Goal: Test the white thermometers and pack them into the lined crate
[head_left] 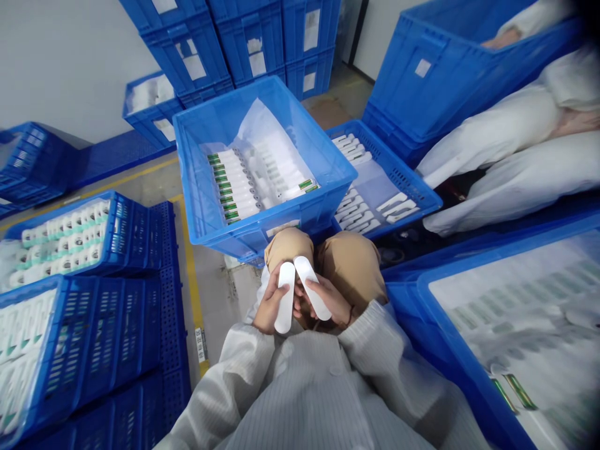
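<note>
My left hand (pixel 269 306) is closed around a long white rounded plastic piece (pixel 285 299), thumb lying on its face. In my right hand (pixel 334 296) is a second white rounded plastic piece (pixel 313 289), gripped the same way. The two pieces lean towards each other, their upper ends close together above my lap. Right in front of my knees stands a deep blue crate (pixel 220 232). Inside it are rows of white parts (pixel 239 187), many with green ends, and a white liner sheet (pixel 262 128).
A shallow blue tray (pixel 422 195) with white pieces sits behind the crate to the right. At lower right is a blue bin (pixel 424 284) of wrapped parts. Slatted blue crates (pixel 103 325) fill the left side. Tall bins (pixel 253 50) are stacked behind. A co-worker's white-clothed legs (pixel 510 137) are at right.
</note>
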Action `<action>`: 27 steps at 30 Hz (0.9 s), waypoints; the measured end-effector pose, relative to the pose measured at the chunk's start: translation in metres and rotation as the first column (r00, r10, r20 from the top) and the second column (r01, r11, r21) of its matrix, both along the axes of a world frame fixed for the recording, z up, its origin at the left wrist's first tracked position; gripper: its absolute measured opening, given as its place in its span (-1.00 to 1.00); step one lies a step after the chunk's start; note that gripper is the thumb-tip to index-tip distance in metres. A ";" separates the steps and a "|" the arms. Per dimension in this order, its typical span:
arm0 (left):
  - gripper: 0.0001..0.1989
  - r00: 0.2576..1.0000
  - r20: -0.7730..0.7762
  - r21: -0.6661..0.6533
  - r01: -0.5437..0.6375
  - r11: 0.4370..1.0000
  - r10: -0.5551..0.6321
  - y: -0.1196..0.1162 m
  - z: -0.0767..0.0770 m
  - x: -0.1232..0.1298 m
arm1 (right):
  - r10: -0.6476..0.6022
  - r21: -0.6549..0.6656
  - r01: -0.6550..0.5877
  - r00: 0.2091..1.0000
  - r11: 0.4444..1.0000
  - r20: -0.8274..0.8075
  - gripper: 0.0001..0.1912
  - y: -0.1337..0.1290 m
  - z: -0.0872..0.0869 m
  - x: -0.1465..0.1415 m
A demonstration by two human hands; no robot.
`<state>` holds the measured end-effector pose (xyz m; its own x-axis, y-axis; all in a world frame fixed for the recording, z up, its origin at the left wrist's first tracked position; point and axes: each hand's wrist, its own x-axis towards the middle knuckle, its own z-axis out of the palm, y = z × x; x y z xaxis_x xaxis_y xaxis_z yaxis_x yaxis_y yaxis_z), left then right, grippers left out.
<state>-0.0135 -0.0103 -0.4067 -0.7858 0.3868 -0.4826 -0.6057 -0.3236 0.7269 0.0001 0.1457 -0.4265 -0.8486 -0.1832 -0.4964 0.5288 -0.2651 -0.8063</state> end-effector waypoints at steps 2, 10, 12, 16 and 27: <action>-0.16 1.000 0.008 -0.005 -0.008 1.000 0.008 0.000 0.000 0.000 | 0.002 0.002 -0.002 1.000 1.000 0.003 -0.51 0.000 0.000 0.000; -0.17 1.000 0.011 0.004 -0.020 1.000 0.020 0.000 0.002 0.000 | 0.020 0.008 -0.020 1.000 1.000 0.006 -0.47 0.000 -0.002 -0.001; -0.18 1.000 0.010 0.004 -0.020 1.000 0.020 0.000 0.003 0.000 | 0.011 0.015 -0.011 1.000 1.000 0.018 -0.46 -0.001 -0.002 -0.001; -0.20 1.000 0.000 0.014 -0.022 1.000 0.022 0.000 0.004 0.000 | -0.001 0.011 0.000 0.999 1.000 0.040 -0.43 -0.002 0.000 -0.002; -0.20 1.000 -0.020 0.033 -0.007 0.999 0.007 -0.002 0.000 0.001 | -0.011 -0.040 0.012 1.000 0.999 0.026 -0.51 -0.001 -0.003 0.000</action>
